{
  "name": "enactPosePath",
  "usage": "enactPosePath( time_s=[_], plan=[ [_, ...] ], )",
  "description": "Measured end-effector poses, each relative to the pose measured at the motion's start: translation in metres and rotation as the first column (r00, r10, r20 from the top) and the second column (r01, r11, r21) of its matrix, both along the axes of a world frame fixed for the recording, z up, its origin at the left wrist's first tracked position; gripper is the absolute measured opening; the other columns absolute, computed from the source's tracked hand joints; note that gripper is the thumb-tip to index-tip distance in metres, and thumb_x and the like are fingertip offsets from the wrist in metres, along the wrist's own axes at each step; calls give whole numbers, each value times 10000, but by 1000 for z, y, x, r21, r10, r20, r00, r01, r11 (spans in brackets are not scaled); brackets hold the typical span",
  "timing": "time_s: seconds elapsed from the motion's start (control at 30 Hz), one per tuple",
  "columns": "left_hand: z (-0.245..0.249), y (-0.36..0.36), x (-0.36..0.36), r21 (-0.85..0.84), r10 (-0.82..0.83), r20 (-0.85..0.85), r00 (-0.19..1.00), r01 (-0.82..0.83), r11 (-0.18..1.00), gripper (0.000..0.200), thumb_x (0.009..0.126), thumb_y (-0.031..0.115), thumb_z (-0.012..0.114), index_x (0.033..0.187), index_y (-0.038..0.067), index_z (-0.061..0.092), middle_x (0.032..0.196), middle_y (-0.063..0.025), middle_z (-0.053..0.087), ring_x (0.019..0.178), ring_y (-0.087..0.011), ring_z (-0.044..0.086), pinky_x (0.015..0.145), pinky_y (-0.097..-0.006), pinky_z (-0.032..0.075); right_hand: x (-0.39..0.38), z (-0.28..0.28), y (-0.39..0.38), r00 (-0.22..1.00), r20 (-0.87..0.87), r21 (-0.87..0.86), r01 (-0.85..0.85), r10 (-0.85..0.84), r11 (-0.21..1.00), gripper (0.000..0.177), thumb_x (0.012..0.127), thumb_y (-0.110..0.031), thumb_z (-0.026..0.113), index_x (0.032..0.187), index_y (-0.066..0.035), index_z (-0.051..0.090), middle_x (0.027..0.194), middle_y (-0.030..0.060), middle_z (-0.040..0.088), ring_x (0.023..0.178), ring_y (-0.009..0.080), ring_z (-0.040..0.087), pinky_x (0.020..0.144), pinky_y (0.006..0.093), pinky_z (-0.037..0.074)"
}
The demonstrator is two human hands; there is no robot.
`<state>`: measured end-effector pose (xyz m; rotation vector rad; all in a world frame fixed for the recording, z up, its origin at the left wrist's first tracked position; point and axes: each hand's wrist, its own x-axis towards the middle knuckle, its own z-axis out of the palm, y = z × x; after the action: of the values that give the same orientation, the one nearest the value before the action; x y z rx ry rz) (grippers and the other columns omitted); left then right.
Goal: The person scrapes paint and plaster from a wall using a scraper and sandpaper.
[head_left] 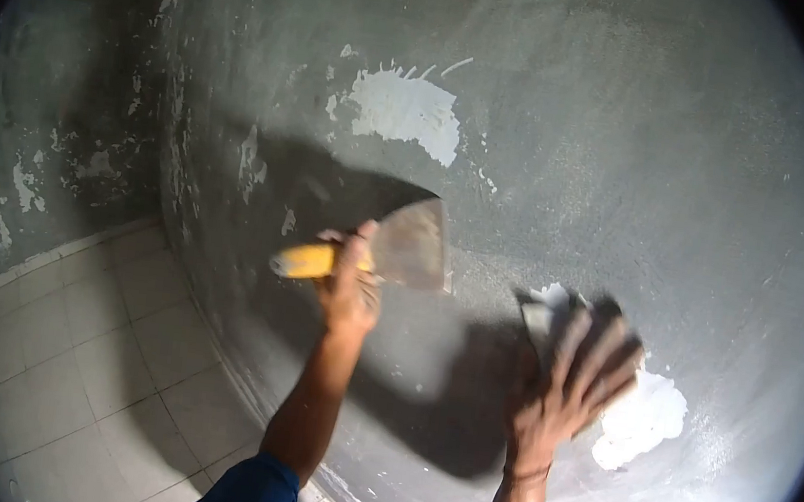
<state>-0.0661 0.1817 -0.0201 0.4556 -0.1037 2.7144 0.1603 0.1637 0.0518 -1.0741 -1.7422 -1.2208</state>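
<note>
The step in hand looks like surface work on a grey plastered wall (569, 151), most likely rubbing with one hand while a tool waits in the other. The left hand (354, 290) has its fingers wrapped round the yellow handle of a broad scraper (413, 242), out towards the wall's left edge; the blade points right, and whether it touches the plaster I cannot tell. The right hand (558, 395) is spread, fingers apart and blurred, over a flat pale-grey piece (536, 324) — perhaps an abrasive sheet — though I cannot tell whether the thumb pinches it. Just beside that hand, towards the wall's right edge, is a lower white patch (647, 421); an upper white patch (407, 114) sits above the scraper. The tiled floor (33, 408) meets the wall along its lower left edge.

As I judge it, the next move calls for flat, even pressure under the right palm, with the scraper's corner kept clear — a tilted blade could gouge the plaster.
</note>
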Motion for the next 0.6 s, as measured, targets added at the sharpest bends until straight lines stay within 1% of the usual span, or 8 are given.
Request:
enactPosePath(
  time_s=[0.07,0.2,0.23,0.27,0.33,0.37,0.47,0.6],
  plan=[
    [-7,-1,-34,-80,97,-16,995,-98,992,171,867,79,603,985,156,506,1025,-27,628,998,-136,582,889,-310,473,-23,23,3,984,178,-88,23,-7,996,571,912,-534,362,1424,-288,309,1517,40,193,1385,395,122,1115,565,81],
    [-13,17,-10,48,-122,-76,990,126,991,270,864,17,578,1068,131,444,1040,-25,617,983,-139,586,887,-303,485,-62,30,3,975,216,-124,-20,47,992,610,891,-477,457,1438,-281,272,1523,31,175,1393,372,114,1118,560,75],
    [-2,18,5,144,4,-222,975,29,989,272,863,-7,565,1067,124,441,1049,-40,609,994,-150,585,898,-304,481,-77,30,8,973,205,-139,-78,106,987,631,890,-470,462,1448,-278,239,1528,29,157,1394,369,108,1119,556,73],
    [7,18,6,183,37,-187,982,-3,983,274,861,-25,554,1065,111,433,1045,-70,604,1023,-171,584,944,-316,446,-89,37,6,972,201,-181,-89,126,979,643,889,-470,462,1453,-282,218,1529,21,149,1400,347,103,1120,556,77],
    [6,12,-13,35,28,-251,968,-20,999,268,861,-25,556,1063,97,428,1028,-97,607,1024,-182,583,976,-334,411,-88,40,7,967,216,-164,-101,136,981,626,887,-457,466,1446,-277,248,1521,20,186,1399,331,132,1121,555,69],
    [-1,8,-25,63,30,-270,962,-14,998,270,857,-27,559,1064,85,429,1013,-114,615,1018,-187,584,990,-341,384,-79,37,4,975,208,-145,-52,81,988,606,890,-454,460,1437,-274,273,1513,22,210,1395,331,148,1121,555,68],
    [-12,1,-38,-44,62,-104,993,-67,997,264,806,-39,626,991,74,475,940,-54,573,922,-131,581,844,-287,436,-48,14,5,981,193,-31,26,-19,999,533,929,-441,371,1413,-221,346,1495,70,260,1387,341,181,1122,537,67],
    [20,3,-47,-57,179,-97,979,-185,981,253,806,76,672,976,81,485,887,-44,591,930,-201,610,935,-354,388,-54,13,0,987,162,-23,2,2,1000,532,913,-437,429,1392,-207,388,1486,74,278,1387,344,180,1124,529,74]
  ],
)
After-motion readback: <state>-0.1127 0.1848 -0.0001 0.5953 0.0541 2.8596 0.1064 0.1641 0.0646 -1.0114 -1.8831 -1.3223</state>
